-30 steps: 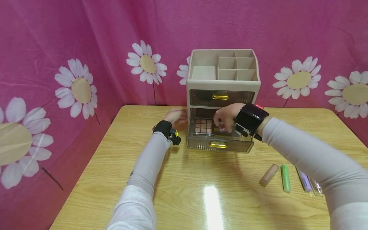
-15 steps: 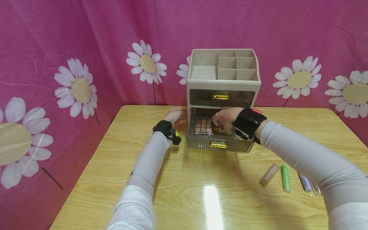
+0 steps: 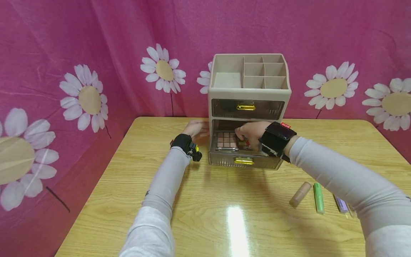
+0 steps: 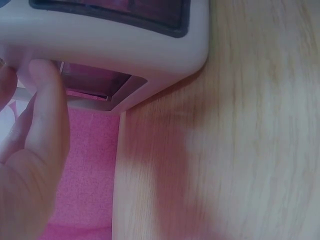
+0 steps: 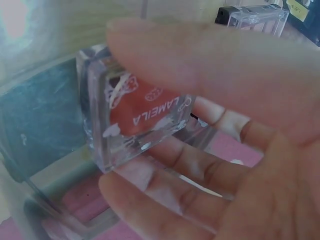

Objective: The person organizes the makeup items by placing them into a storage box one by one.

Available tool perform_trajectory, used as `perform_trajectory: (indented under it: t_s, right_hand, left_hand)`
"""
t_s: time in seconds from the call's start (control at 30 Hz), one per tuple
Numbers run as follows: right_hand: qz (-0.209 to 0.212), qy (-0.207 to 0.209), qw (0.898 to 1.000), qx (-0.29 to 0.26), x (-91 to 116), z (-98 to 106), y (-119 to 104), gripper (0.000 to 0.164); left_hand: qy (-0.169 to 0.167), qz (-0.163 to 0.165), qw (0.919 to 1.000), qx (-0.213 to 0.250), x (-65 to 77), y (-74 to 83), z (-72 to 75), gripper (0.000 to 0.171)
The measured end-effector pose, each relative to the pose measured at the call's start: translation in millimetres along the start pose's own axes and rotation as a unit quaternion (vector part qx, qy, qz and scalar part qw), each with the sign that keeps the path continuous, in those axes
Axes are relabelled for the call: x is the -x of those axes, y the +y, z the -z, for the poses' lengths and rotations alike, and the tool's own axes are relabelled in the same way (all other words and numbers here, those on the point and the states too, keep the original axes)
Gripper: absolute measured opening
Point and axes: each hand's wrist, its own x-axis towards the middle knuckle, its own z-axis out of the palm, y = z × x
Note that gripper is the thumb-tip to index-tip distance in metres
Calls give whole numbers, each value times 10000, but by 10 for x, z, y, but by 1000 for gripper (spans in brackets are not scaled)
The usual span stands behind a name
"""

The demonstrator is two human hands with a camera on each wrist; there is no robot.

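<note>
A beige desktop organizer (image 3: 250,92) stands at the back of the table, its lower smoky drawer (image 3: 221,160) pulled out. Inside that drawer, on the left, lies an eyeshadow palette (image 3: 226,140). My right hand (image 3: 253,132) reaches into the drawer beside the palette. Between thumb and fingers it holds a small clear square makeup compact (image 5: 145,107) with a red middle and white lettering, tilted in the right wrist view. A flat teal piece (image 5: 45,120) shows behind the compact. My left hand (image 3: 196,129) rests with extended fingers against the organizer's left side.
On the right of the wooden table (image 3: 160,200) lie a tan tube (image 3: 300,194), a green tube (image 3: 319,198) and a purple item (image 3: 341,204), partly behind my right sleeve. The upper drawer (image 3: 224,108) is closed. A pink flowered curtain (image 3: 250,28) hangs behind.
My right hand has shifted slightly left and deeper into the lower drawer, still holding the compact. My left hand stays at the organizer's side.
</note>
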Motion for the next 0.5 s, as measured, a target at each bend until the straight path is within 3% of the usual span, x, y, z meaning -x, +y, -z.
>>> perform_trajectory:
  t_s: [0.27, 0.5]
  right_hand:
    - [-221, -52, 9997, -128, -19, -14, 11, 46]
    - [-340, 32, 9970, -699, 91, 40, 26, 52]
  left_hand:
    - [-12, -23, 9999, 103, 1, 7, -8, 42]
    - [66, 16, 10000, 64, -27, -4, -13, 41]
